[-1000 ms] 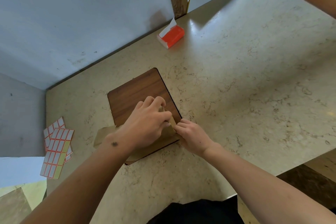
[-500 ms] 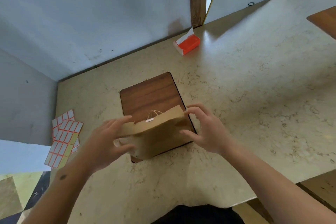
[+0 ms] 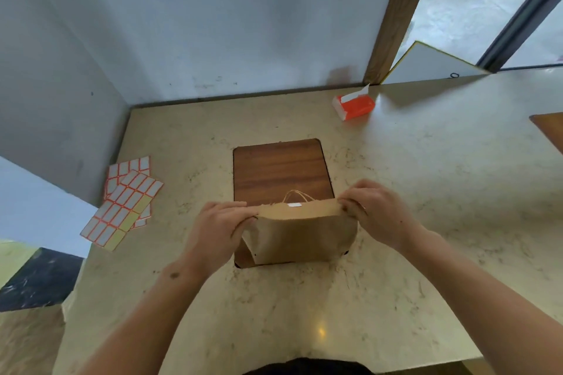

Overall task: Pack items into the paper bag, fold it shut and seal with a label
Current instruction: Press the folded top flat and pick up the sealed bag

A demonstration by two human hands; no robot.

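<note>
On the wooden board [image 3: 281, 166], a paper bag [image 3: 304, 234] is held upright.
Its folded top is pinched at the two ends by the left hand [image 3: 217, 230] and right hand [image 3: 376, 211] (a white label [image 3: 294, 205] is stuck there); label sheets [image 3: 123, 201] are seen left.

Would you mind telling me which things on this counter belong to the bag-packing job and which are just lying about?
Part of the job:
- paper bag, held at its top corners by the left hand and right hand
- small white label on its folded top
- label sheets

Just lying about:
- orange tissue pack
- wooden board under the bag
</note>
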